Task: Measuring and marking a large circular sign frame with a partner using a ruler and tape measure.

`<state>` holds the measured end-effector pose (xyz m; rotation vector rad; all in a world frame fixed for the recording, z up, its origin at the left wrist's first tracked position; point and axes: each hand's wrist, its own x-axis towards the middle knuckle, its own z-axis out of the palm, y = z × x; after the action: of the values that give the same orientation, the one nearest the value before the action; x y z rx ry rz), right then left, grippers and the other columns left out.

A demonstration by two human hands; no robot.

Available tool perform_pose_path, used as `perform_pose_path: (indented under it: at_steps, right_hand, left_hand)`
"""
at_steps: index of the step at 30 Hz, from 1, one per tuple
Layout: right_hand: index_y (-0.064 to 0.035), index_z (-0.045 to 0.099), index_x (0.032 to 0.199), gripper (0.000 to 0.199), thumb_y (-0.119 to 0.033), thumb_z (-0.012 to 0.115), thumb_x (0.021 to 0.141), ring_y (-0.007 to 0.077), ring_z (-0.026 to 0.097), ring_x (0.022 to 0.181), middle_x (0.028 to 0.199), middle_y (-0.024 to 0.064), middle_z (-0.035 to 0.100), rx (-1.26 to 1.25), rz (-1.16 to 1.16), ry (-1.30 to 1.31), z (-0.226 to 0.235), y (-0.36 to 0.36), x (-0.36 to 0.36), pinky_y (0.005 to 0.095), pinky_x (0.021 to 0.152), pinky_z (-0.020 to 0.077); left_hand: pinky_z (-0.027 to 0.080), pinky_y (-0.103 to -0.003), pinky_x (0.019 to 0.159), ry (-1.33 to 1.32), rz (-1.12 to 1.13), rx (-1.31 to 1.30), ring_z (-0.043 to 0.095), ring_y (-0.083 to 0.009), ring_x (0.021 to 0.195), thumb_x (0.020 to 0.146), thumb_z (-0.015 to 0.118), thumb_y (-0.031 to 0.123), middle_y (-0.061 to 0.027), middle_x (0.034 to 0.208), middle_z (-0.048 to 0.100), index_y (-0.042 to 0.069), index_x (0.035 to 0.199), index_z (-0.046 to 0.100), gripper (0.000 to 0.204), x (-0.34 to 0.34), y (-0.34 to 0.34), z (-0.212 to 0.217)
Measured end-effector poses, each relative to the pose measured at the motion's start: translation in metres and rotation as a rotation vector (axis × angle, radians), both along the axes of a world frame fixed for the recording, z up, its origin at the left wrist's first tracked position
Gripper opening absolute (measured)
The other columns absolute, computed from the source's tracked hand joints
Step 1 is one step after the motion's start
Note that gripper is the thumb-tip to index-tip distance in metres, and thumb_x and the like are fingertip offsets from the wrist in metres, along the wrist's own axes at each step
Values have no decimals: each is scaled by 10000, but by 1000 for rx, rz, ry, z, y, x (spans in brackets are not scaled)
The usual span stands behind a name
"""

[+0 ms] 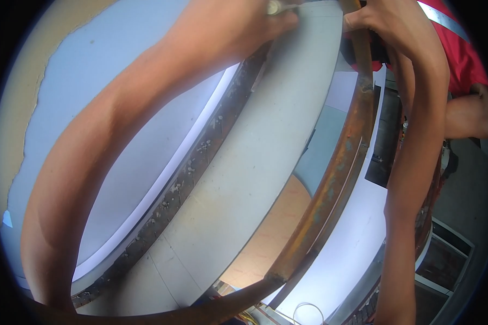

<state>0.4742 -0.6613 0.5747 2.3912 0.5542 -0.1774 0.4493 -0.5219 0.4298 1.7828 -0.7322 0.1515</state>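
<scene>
My left hand (260, 19) is at the top of the view, over the far end of a long pale panel (244, 141). Its fingers are closed on a small pale thing with a rounded end (275, 7), whose kind I cannot make out; the picture's upper edge cuts off part of the hand. Right of it, my right hand (371, 19) grips a rusty metal bar (331, 179) near its far end, thumb on the near side and the other fingers mostly hidden. The bar runs along the panel's right side, with a gap between them.
A dark, pitted metal strip (184, 179) borders the panel's left side, beside a light blue surface (92, 70). Another rusty bar (222, 306) crosses the bottom. A person in red clothing (461, 54) is close at the right, one arm (472, 116) showing. White sheets (336, 254) lie below the frame.
</scene>
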Motion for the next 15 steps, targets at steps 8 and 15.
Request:
perform_pose_path:
  at_steps: [8, 15]
  right_hand:
    - [7, 671, 671, 220, -145, 753, 535, 360, 505, 978, 780, 201, 617, -29, 27, -59, 1, 11, -20, 416, 856, 413]
    - [-33, 724, 783, 281, -160, 760, 536, 381, 545, 981, 856, 202, 650, 6, -184, 66, 1, -1, 3, 463, 843, 450]
  left_hand:
    - [545, -412, 772, 114, -28, -36, 692, -346, 793, 849, 636, 106, -282, 847, 684, -57, 1086, 685, 291, -6, 2, 13]
    - [555, -395, 723, 136, -152, -179, 696, -354, 683, 846, 631, 76, -273, 754, 672, -77, 1048, 685, 259, -3, -5, 32]
